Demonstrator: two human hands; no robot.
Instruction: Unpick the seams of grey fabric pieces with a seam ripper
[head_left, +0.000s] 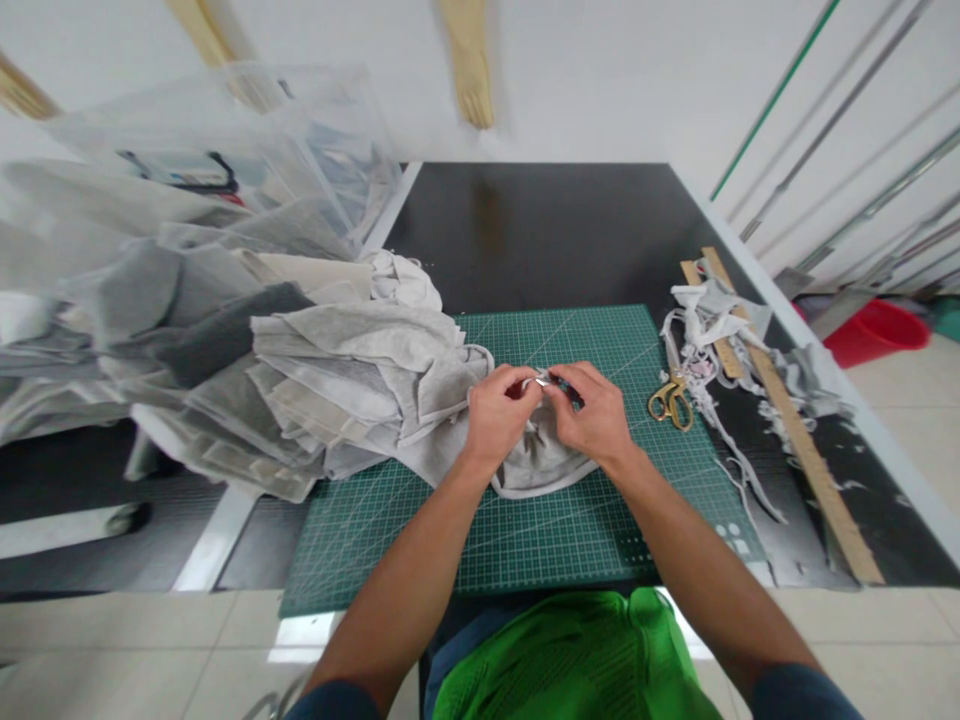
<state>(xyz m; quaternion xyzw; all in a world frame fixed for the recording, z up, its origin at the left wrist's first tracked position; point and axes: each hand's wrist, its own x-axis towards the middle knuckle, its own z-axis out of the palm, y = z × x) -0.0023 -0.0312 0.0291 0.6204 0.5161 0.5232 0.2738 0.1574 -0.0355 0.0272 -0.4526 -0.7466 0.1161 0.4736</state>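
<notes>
Over the green cutting mat [555,545], my left hand [497,410] and my right hand [592,405] come together with thumbs and fingertips pinched. Between them they grip the pale edge of a grey fabric piece [544,462], which hangs from the fingers and rests on the mat. A small whitish bit shows at the fingertips, too small to make out. Left of my left hand lies a loose heap of light grey fabric [375,350], partly overlapping the mat. Gold-handled scissors [673,402] lie right of my right hand, their blades partly hidden by scraps.
Fabric scraps [705,325] and wooden rulers [795,430] lie along the right table edge. Piled grey fabrics [172,300] and a clear plastic bin [330,150] fill the left. Behind the mat is the black tabletop [547,230]. A red bucket [877,330] stands on the floor.
</notes>
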